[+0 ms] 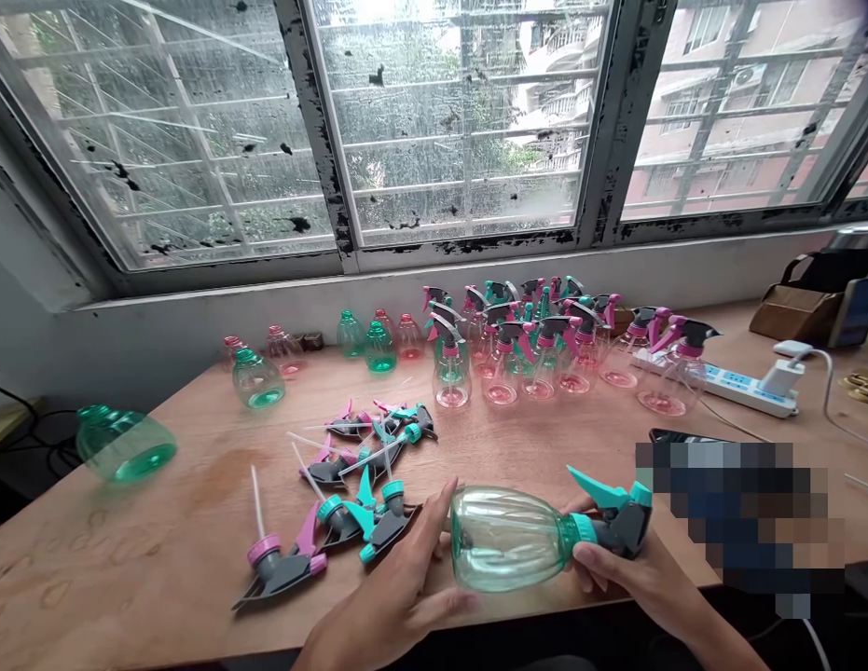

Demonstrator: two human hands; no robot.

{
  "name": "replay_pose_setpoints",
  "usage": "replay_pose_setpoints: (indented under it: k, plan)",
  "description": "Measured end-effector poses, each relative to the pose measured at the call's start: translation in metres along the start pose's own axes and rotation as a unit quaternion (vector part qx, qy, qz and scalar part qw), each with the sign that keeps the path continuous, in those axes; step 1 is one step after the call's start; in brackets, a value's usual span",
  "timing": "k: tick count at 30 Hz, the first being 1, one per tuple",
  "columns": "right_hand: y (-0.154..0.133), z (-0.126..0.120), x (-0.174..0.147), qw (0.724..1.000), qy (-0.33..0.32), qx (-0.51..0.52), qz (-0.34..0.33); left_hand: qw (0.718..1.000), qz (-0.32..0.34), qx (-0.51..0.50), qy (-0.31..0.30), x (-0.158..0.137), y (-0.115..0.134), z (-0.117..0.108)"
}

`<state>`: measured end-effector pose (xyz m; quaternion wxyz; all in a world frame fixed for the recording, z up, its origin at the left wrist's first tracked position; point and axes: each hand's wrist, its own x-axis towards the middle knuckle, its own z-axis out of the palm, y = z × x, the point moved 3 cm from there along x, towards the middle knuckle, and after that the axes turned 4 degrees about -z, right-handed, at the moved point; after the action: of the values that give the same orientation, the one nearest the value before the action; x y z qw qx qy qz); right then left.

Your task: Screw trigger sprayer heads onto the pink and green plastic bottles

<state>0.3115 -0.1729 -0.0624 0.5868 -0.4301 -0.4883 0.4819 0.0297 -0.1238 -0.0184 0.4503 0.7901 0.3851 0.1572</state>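
A clear green spray bottle (510, 540) with a turquoise and grey trigger head (619, 517) lies sideways in the air above the table's front edge. My right hand (633, 568) is closed around its neck, thumb on the near side below the turquoise collar. At the bottle's base is my left hand (406, 582), thumb and fingers apart. I cannot tell whether its fingertips touch the bottle. Left of that hand lie loose trigger heads, among them a pink and grey one (276, 564) and a turquoise and grey one (392, 517), with thin white tubes.
Several bottles with trigger heads (503, 363) stand at the back centre. Headless green and pink bottles stand left of them, one green bottle (130, 447) near the left edge. A power strip (734, 387), cables, a brown bag (790, 303) and a pixelated phone (727, 503) are at right.
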Motion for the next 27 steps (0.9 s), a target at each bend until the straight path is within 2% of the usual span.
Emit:
replay_pose_setpoints:
  k: [6, 10, 15, 21, 27]
  plan:
    - [0.0052, -0.0039, 0.0013, 1.000, 0.001, -0.030, -0.004, 0.999, -0.029, -0.008, 0.017, -0.0008, -0.0044, 0.0019]
    - [0.0080, -0.0063, 0.0017, 0.999, 0.004, -0.044, 0.009, 0.999, -0.013, -0.045, 0.011, -0.0002, -0.0071, 0.0024]
    - [0.0035, -0.0024, 0.0037, 1.000, -0.025, -0.009, 0.008, 0.999, -0.030, -0.030, 0.001, 0.0005, -0.0066, 0.0026]
    - [0.0070, -0.0022, 0.0032, 1.000, -0.014, 0.019, 0.014, 0.999, 0.050, 0.000, 0.020, 0.0022, -0.0037, 0.0014]
    - [0.0072, -0.0021, 0.0025, 0.999, -0.013, 0.030, 0.020, 0.999, 0.035, 0.014, 0.024, -0.0011, -0.0036, 0.0014]
